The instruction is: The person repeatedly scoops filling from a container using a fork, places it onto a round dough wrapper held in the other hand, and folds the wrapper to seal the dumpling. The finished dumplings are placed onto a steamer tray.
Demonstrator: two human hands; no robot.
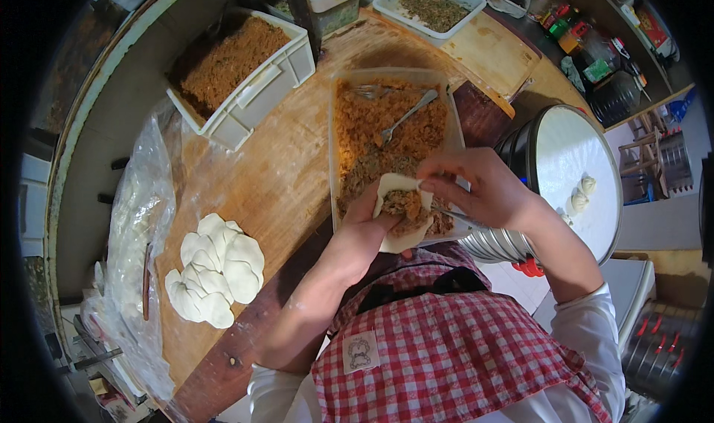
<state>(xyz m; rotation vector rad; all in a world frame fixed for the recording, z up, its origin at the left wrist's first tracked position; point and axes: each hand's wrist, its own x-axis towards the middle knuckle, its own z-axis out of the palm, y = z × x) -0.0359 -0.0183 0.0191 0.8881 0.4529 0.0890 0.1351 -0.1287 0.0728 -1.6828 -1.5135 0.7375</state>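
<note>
My left hand (362, 216) cups a round dough wrapper (399, 244) with a mound of brown meat filling (410, 204) on it. The thumb lies over the filling. At the wrapper's upper right edge, my right hand (474, 186) pinches the dough between thumb and fingers. Both hands are above the near end of a translucent plastic tub (454, 127), which holds orange-brown and darker fillings. A metal fork (410, 116) rests in that tub. Another utensil's metal handle (454, 214) shows below my right hand; whether the hand touches it is unclear.
Overlapping dough wrappers (215, 272) lie on the wooden worktop (268, 166), left of me. A thin rolling pin (146, 283) rests by plastic sheeting (136, 211). Beyond are a white crate (251, 94) and tub (385, 4) of filling. Pleated buns (583, 194) sit on a stacked steamer (574, 138) at right.
</note>
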